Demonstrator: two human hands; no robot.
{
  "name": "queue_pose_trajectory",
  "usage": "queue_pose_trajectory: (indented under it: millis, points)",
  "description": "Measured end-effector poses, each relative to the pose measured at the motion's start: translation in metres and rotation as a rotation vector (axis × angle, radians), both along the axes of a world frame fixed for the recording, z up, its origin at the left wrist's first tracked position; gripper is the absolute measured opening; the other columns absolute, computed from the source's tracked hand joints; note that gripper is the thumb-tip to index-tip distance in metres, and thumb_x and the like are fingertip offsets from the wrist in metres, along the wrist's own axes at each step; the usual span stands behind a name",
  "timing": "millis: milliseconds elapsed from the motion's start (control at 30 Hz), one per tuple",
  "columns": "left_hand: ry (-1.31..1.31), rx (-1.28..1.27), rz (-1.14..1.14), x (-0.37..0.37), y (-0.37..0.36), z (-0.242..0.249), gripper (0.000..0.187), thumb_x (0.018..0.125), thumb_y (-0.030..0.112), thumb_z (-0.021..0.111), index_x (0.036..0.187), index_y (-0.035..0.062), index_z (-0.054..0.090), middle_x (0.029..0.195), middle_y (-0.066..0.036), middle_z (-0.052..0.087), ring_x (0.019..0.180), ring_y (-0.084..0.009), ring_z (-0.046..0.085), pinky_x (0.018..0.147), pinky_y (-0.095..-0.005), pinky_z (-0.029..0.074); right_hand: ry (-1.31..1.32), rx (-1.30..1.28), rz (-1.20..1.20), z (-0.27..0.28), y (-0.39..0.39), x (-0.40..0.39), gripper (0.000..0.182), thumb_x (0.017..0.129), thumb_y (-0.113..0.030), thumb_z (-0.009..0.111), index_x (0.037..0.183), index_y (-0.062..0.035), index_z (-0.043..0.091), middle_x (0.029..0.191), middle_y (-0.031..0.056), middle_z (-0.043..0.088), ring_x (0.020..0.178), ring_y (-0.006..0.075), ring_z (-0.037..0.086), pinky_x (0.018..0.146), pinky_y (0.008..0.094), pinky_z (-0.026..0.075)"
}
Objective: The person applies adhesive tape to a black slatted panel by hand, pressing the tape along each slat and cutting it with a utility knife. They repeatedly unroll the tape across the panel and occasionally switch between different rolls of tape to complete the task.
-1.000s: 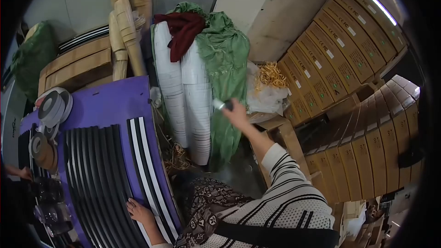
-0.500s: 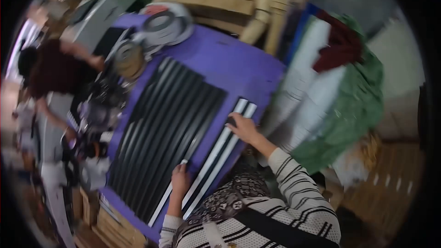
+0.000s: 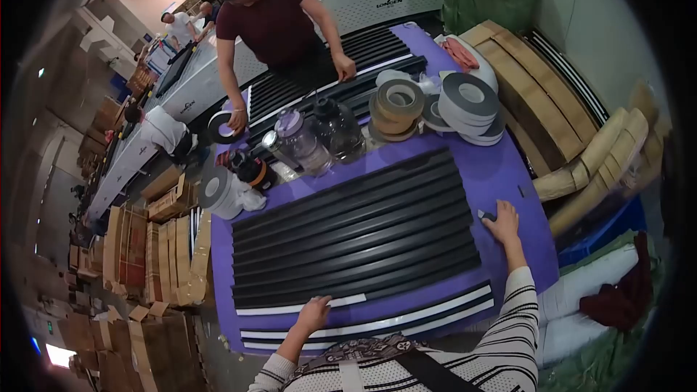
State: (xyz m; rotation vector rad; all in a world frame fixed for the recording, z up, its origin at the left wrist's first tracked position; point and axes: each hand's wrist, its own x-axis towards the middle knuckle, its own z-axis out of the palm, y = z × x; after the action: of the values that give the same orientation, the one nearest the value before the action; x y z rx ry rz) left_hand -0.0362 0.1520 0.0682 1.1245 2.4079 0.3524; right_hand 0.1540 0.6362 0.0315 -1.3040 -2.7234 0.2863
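Several long black strips (image 3: 348, 229) lie side by side on the purple table top before me. My left hand (image 3: 314, 314) is at the front edge of this row, its fingers closed on a narrow white tape strip (image 3: 268, 310) along the nearest black strip. That tape ends a little right of my fingers. Closer to my body lie black strips with white bands (image 3: 428, 313). My right hand (image 3: 506, 223) is over the table's right side, beyond the strips' right ends. Between its thumb and fingers sits a small dark grey object (image 3: 487, 215) whose kind I cannot make out.
Large tape rolls (image 3: 468, 105), clear jars (image 3: 308, 149) and another tape roll (image 3: 218, 192) stand behind the strips. Across the table (image 3: 534, 174), a person in a dark red shirt (image 3: 272, 25) handles more black strips. Cardboard boxes (image 3: 163, 268) are stacked at left.
My view has swung up and turned, bringing the person opposite into full view. My right hand has left the white-banded strips for the table's right side, still holding the small dark object.
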Motion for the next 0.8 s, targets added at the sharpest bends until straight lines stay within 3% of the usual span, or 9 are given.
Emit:
queue_pose_trajectory:
  millis: [133,267,367,433,533,567,633,733,800]
  points:
    - [0.011,0.051,0.045,-0.017,0.025,0.001,0.022,0.078,0.011,0.049,0.095,0.0001,0.056,0.083,-0.019,0.057,0.078,-0.0356,0.054,0.07,-0.0401,0.044,0.52,-0.084,0.14,0.032,0.035,-0.069,0.046,0.068,-0.016,0.063,0.108,-0.0003,0.047,0.112,0.018,0.045,0.103,0.0326,0.044,0.088,0.0391,0.035]
    - [-0.018,0.147,-0.012,-0.022,0.064,0.001,0.02,0.077,0.009,0.05,0.095,-0.0002,0.055,0.083,-0.019,0.057,0.078,-0.0349,0.054,0.068,-0.0389,0.044,0.627,0.269,0.194,0.067,0.078,-0.163,0.058,0.066,-0.017,0.066,0.115,0.0011,0.041,0.113,0.0169,0.045,0.108,0.0328,0.041,0.09,0.0372,0.035]
    - [-0.07,0.117,0.035,-0.021,0.063,0.003,0.022,0.077,0.01,0.051,0.096,0.0009,0.055,0.085,-0.019,0.057,0.08,-0.0344,0.054,0.07,-0.0395,0.044,0.5,0.39,0.067,0.07,0.123,-0.203,0.066,0.063,-0.02,0.07,0.117,0.0004,0.039,0.112,0.0153,0.046,0.107,0.0333,0.041,0.091,0.0374,0.034]
    - [-0.121,0.087,0.063,-0.019,0.05,-0.004,0.023,0.078,0.012,0.05,0.098,0.0021,0.056,0.089,-0.019,0.057,0.082,-0.0344,0.054,0.071,-0.0398,0.044,0.055,0.058,0.081,0.07,0.15,-0.205,0.068,0.054,-0.027,0.074,0.111,-0.001,0.046,0.109,0.0154,0.05,0.107,0.0332,0.043,0.089,0.0375,0.037]
    - [-0.085,0.021,0.101,-0.008,0.032,-0.021,0.022,0.077,0.012,0.051,0.096,0.0025,0.056,0.087,-0.019,0.057,0.079,-0.0344,0.055,0.069,-0.0399,0.045,-0.12,-0.069,0.159,0.097,0.159,-0.204,0.066,0.049,-0.034,0.077,0.101,-0.0026,0.052,0.108,0.0162,0.052,0.107,0.0301,0.045,0.087,0.0388,0.038]
    - [-0.102,0.002,0.102,-0.004,0.031,-0.022,0.021,0.077,0.012,0.051,0.096,0.0027,0.057,0.086,-0.019,0.057,0.078,-0.0344,0.055,0.069,-0.0399,0.045,-0.134,-0.067,0.152,0.093,0.161,-0.199,0.066,0.049,-0.034,0.077,0.101,-0.0026,0.052,0.108,0.0162,0.052,0.107,0.0301,0.045,0.087,0.0388,0.038]
    - [-0.118,-0.01,0.098,-0.001,0.036,-0.024,0.021,0.077,0.013,0.052,0.095,0.0028,0.057,0.085,-0.019,0.057,0.077,-0.0344,0.055,0.068,-0.0399,0.045,0.155,-0.099,0.192,0.081,0.169,-0.193,0.061,0.047,-0.037,0.076,0.093,-0.0028,0.055,0.1,0.0161,0.057,0.098,0.0288,0.052,0.083,0.0397,0.04]
    - [-0.143,0.034,-0.008,0.0,0.053,-0.02,0.021,0.077,0.012,0.052,0.094,0.0027,0.057,0.083,-0.018,0.057,0.076,-0.0346,0.056,0.067,-0.04,0.045,0.017,-0.117,0.235,0.084,0.17,-0.193,0.063,0.047,-0.039,0.076,0.094,-0.003,0.055,0.095,0.0145,0.059,0.092,0.029,0.055,0.08,0.0394,0.041]
    - [-0.126,0.09,0.011,-0.003,0.062,-0.019,0.021,0.075,0.007,0.053,0.095,0.0021,0.057,0.082,-0.02,0.058,0.077,-0.0352,0.056,0.067,-0.0391,0.045,0.104,-0.107,0.148,0.088,0.162,-0.192,0.063,0.047,-0.042,0.075,0.093,-0.0038,0.055,0.093,0.0138,0.06,0.091,0.0298,0.056,0.08,0.0399,0.04]
